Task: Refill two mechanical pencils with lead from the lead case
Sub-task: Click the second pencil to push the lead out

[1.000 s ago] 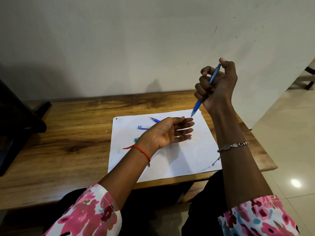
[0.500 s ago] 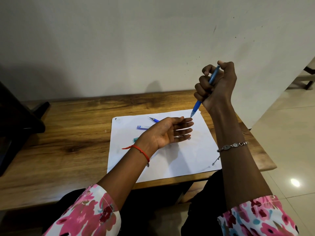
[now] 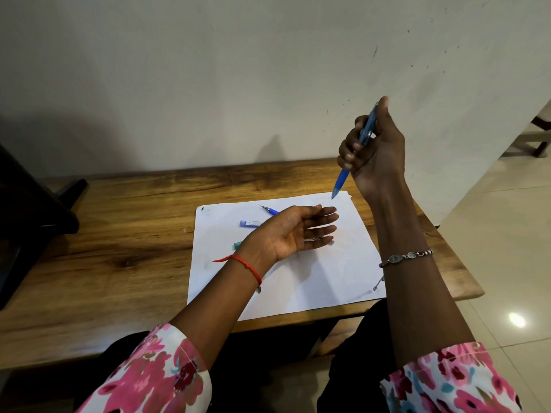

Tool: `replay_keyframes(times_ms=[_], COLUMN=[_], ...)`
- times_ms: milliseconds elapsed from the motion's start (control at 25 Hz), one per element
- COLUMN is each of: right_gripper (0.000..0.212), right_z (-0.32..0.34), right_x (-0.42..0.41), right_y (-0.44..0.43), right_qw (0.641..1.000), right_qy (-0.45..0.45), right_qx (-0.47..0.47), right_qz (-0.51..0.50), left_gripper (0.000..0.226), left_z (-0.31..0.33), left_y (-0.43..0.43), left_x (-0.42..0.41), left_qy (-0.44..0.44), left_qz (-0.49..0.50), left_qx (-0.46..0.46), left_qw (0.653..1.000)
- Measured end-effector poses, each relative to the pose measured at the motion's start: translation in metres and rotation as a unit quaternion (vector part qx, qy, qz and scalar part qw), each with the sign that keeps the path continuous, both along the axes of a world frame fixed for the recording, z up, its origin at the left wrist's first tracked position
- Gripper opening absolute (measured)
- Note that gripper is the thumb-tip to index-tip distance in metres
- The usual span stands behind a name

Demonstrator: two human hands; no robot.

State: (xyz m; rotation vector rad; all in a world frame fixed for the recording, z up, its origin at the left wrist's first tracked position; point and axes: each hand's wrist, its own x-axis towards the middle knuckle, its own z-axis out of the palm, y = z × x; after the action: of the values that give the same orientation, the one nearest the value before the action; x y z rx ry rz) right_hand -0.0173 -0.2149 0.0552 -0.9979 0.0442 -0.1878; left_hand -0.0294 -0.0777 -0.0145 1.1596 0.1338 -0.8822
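A plain room, likely in a home: a small wooden surface against a bare scuffed wall, glossy floor tiles, a chair leg beyond.

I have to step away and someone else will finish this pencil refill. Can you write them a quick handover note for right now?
Right hand: raised above the table, closed on the blue mechanical pencil, tip pointing down, thumb at the top end.
Left hand: open, palm up, over the white paper, holding nothing that I can see.
On the paper: second pencil and lead case, both partly hidden by the left hand; a teal piece near the wrist.
Done: cannot tell whether any lead is loaded.
Left: confirm the held pencil feeds lead, then refill the second.
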Motion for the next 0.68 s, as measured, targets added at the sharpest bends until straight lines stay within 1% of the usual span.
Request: replay_keyframes(times_ms=[120,320,400,560,680], right_gripper=[0.057,0.065,0.064,0.053,0.054], right_z=[-0.0016,-0.0012,-0.0008,-0.0001,0.0016], right_x=[-0.0001,-0.0016,-0.0028,-0.0037,-0.005], right_y=[-0.0005,-0.0021,-0.0023,-0.0027,-0.0037], right_qw=[1.0,0.999,0.999,0.998,0.998], right_qy=[-0.007,0.017,0.029,0.038,0.039], right_qx=[0.014,0.029,0.03,0.047,0.041], right_qz=[-0.005,-0.004,-0.002,-0.006,0.004], left_gripper=[0.023,0.024,0.024,0.024,0.024], left_z=[-0.0006,-0.0015,-0.0015,-0.0016,-0.0014], left_y=[-0.0001,-0.0003,-0.0002,-0.0009,-0.0014], left_x=[-0.0003,-0.0006,-0.0006,-0.0009,-0.0016], left_qy=[-0.001,-0.001,-0.001,0.003,0.006], left_qz=[0.001,0.002,0.003,0.003,0.001], left_qx=[-0.003,-0.004,-0.003,0.0,-0.002], left_qw=[1.0,1.0,1.0,1.0,1.0])
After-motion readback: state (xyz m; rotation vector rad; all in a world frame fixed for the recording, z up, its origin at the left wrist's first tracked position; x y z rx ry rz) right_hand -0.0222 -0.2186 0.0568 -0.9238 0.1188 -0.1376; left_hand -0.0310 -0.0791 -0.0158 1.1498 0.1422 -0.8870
